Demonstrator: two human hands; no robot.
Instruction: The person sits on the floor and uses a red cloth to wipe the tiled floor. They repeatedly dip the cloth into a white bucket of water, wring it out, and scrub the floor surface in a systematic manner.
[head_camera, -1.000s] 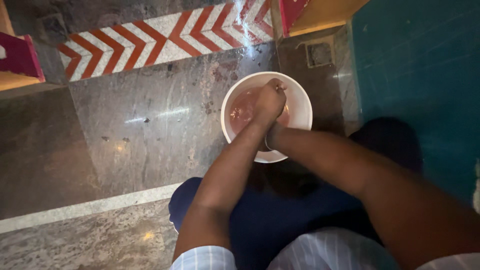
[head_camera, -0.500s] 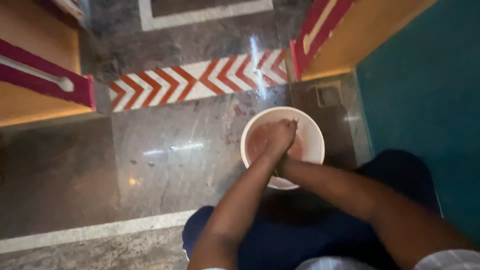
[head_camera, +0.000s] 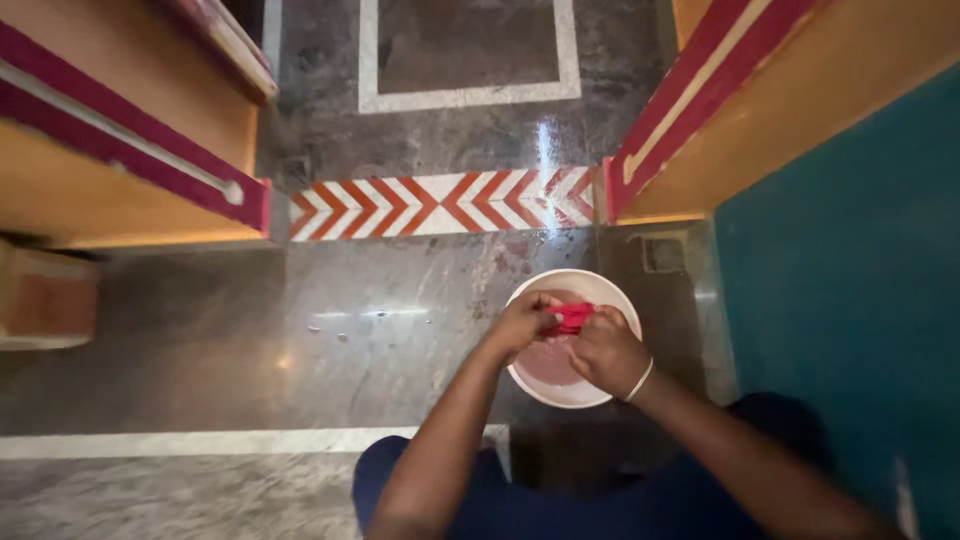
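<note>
A white bucket (head_camera: 612, 296) stands on the dark stone floor and holds reddish water. Above it, my left hand (head_camera: 521, 323) and my right hand (head_camera: 606, 353) grip the two ends of a small red cloth (head_camera: 572, 316), which is bunched between them over the water. A thin bangle circles my right wrist. Both forearms reach forward from my dark blue lap at the bottom of the view.
A red and white chevron strip (head_camera: 440, 204) crosses the floor beyond the bucket. Orange walls with maroon trim (head_camera: 130, 160) flank the passage on both sides. A teal wall (head_camera: 850, 280) rises close on the right. A white line (head_camera: 200, 441) runs across the floor near me.
Both hands have risen out of the reddish water with the red cloth now visible between them. The camera view has tilted up, showing more of the passage ahead.
</note>
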